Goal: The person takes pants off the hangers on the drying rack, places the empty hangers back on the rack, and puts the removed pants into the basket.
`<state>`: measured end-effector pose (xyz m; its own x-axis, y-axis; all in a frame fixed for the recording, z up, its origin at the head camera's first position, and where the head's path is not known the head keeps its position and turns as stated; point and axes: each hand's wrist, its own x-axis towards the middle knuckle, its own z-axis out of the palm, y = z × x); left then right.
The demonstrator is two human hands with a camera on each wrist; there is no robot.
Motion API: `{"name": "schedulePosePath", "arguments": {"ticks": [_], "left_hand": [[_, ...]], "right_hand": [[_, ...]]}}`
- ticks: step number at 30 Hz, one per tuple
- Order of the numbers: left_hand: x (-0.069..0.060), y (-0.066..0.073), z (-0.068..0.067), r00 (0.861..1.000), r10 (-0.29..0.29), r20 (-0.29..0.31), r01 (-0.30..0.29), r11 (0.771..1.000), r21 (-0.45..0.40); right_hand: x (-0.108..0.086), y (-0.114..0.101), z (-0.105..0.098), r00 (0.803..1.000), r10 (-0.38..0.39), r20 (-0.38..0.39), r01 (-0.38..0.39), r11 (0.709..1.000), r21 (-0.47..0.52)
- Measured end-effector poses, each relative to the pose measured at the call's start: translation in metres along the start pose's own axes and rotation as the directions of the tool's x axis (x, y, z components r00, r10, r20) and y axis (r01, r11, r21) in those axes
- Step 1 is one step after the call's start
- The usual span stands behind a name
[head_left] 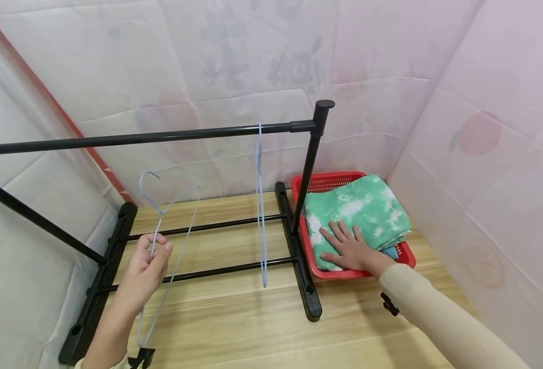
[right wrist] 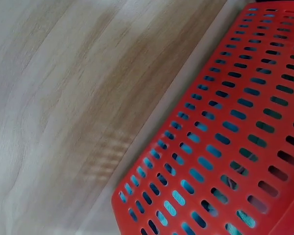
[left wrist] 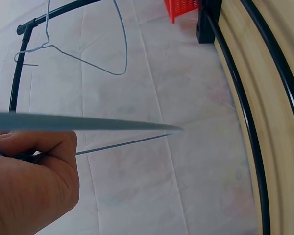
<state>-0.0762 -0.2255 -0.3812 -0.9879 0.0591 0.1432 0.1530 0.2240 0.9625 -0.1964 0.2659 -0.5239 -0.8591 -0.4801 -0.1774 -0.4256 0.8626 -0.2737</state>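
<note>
My left hand (head_left: pixel 147 269) grips a pale blue wire hanger (head_left: pixel 179 256) by one side, its hook pointing up below the rack's top bar. In the left wrist view the fingers of my left hand (left wrist: pixel 36 171) curl round the wire, which crosses close to the camera. My right hand (head_left: pixel 348 248) lies with fingers spread on a folded green and white tie-dye cloth (head_left: pixel 368 205). That cloth sits in a red plastic basket (head_left: pixel 328 183). The right wrist view shows only the slotted side of the basket (right wrist: pixel 225 132); the right hand is hidden there.
A black clothes rack (head_left: pixel 169 137) stands on the wood-look surface (head_left: pixel 234 318). More blue hangers (head_left: pixel 261 215) hang near the right end of its bar. A bit of blue fabric (head_left: pixel 391 252) shows under the green cloth. Pale printed sheets (head_left: pixel 253 61) form walls behind and beside.
</note>
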Motion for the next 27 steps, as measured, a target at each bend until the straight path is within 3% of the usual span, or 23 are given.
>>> {"name": "schedulePosePath", "arguments": {"ticks": [5, 10, 15, 19, 27], "left_hand": [[-0.001, 0.001, -0.001, 1.000, 0.007, -0.019, -0.007, 1.000, 0.014], [-0.002, 0.002, -0.003, 1.000, 0.005, -0.020, -0.004, 1.000, 0.020], [-0.002, 0.001, -0.003, 1.000, 0.002, -0.020, -0.002, 1.000, 0.024], [-0.003, 0.000, -0.003, 1.000, 0.000, -0.023, 0.001, 1.000, 0.028], [0.000, 0.002, -0.002, 1.000, 0.008, -0.015, -0.008, 1.000, 0.019]], "right_hand": [[0.002, 0.002, -0.006, 0.998, -0.018, -0.054, 0.016, 0.999, -0.047], [-0.007, 0.006, -0.016, 0.987, 0.045, -0.154, -0.072, 0.982, -0.176], [-0.011, 0.020, -0.015, 0.985, 0.122, -0.119, -0.148, 0.958, -0.247], [-0.006, 0.025, -0.003, 0.987, 0.138, -0.084, -0.157, 0.946, -0.284], [-0.003, 0.027, 0.001, 0.987, 0.123, -0.103, -0.147, 0.950, -0.275]]}}
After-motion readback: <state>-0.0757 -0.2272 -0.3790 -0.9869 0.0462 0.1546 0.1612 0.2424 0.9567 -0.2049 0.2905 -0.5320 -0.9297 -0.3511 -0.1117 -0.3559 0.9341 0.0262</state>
